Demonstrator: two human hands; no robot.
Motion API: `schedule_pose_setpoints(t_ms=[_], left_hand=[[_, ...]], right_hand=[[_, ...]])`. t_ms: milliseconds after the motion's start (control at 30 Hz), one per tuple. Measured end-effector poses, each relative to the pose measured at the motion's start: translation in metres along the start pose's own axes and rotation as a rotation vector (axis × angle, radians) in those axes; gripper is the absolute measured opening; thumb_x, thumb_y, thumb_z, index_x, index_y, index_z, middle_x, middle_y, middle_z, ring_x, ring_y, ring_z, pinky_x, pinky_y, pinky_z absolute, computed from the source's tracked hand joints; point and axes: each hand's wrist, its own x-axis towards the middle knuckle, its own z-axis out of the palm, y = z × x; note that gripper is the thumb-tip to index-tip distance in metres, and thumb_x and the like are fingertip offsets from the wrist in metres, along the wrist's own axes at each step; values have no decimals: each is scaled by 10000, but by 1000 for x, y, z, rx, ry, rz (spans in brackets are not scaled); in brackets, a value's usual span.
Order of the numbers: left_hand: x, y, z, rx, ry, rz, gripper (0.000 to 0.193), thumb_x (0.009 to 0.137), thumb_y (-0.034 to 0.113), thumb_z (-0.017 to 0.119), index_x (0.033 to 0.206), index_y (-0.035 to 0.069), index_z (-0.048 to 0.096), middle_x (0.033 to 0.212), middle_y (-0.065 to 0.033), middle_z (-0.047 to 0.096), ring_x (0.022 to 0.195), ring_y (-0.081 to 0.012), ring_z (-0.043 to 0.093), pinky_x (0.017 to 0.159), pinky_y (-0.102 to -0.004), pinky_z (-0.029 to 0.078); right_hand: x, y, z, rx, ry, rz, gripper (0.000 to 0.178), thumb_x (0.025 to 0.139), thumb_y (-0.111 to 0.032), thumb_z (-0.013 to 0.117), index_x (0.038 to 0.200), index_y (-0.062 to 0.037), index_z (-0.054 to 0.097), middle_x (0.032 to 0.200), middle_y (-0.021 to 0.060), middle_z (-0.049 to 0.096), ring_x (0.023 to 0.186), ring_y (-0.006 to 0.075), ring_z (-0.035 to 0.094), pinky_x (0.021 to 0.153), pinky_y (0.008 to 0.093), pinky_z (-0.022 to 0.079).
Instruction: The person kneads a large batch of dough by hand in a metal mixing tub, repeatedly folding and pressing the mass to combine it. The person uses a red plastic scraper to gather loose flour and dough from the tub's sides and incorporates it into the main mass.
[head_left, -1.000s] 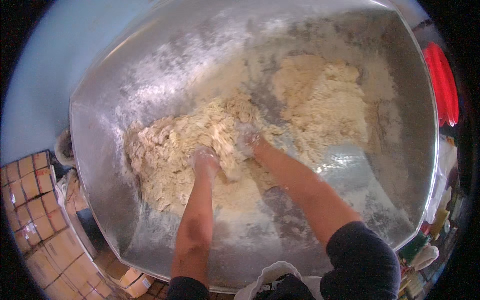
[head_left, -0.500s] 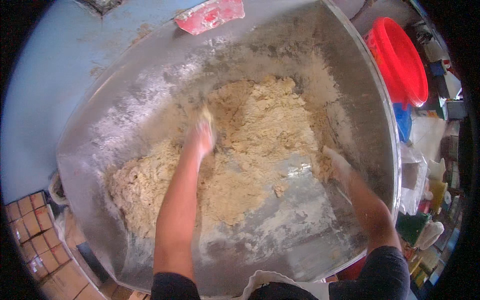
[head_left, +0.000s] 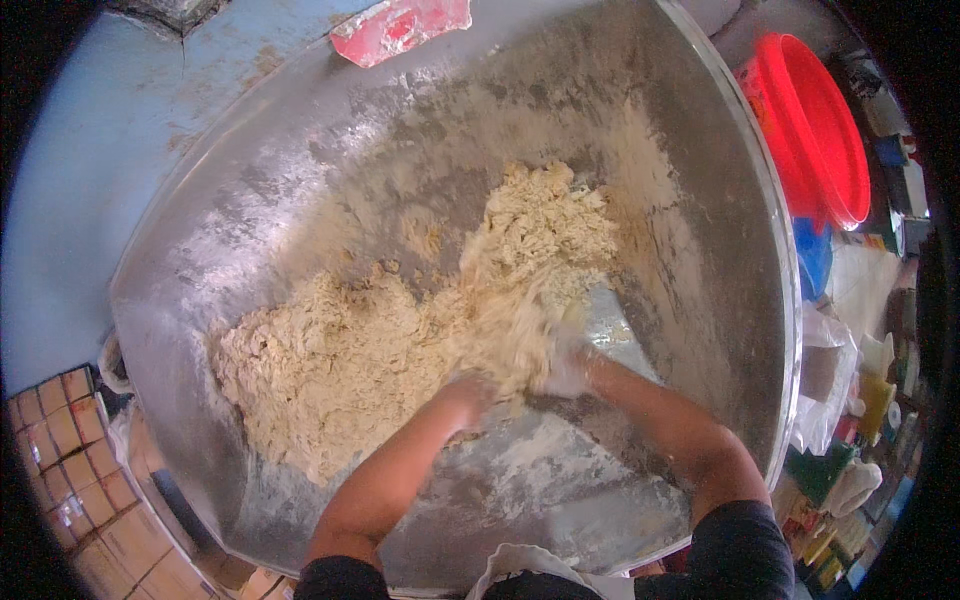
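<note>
The shaggy pale dough lies on the floor of a large metal trough, a broad heap on the left joined to a smaller mound at centre-right. Half a second ago the person's hands were well apart, one on each side of the right-hand mound; now the left hand and right hand are near each other at its near edge, and the mound has drawn inward, narrower than before. That suggests loose material being gathered and turned, with the mass judged uneven so far. Blur and dough hide the fingers, so whether either hand is spread or closed cannot be told.
</note>
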Motion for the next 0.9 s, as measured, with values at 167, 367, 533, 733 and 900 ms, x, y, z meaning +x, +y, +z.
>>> schedule_pose_setpoints(t_ms=[167,367,533,733,900], left_hand=[[-23,-19,-107,59,-7,-168,630,844,500,591,1266,37,526,1220,-239,572,1120,-384,554,966,-455,443],[118,-25,-152,-321,409,-236,481,960,375,483,1217,-28,537,1175,-191,611,1059,-319,596,890,-420,493],[100,-13,-66,-221,158,-138,629,906,516,492,1287,16,515,1280,-187,554,1158,-322,538,978,-461,422],[-52,6,-96,-206,55,-109,617,890,575,497,1076,0,622,1048,-249,639,1020,-367,603,908,-491,449],[13,-77,-167,-381,267,-522,586,929,537,452,1279,73,529,1229,-190,579,1144,-283,557,991,-423,417]], right_hand=[[-24,41,3,486,-14,54,385,860,-346,660,1108,-60,592,1169,149,593,1102,293,556,929,380,455],[15,95,15,1324,687,578,301,877,-244,639,1078,-21,625,1013,65,659,886,186,617,739,310,501],[31,44,15,678,554,242,344,892,-328,608,1110,-65,650,1032,114,671,999,214,622,893,340,476],[-33,5,-3,424,208,-396,426,835,-263,658,1224,-102,595,1166,150,625,1062,238,593,969,375,442],[-34,49,-1,913,185,49,471,860,-364,641,1259,-124,568,1234,122,587,1088,228,577,897,392,479]])
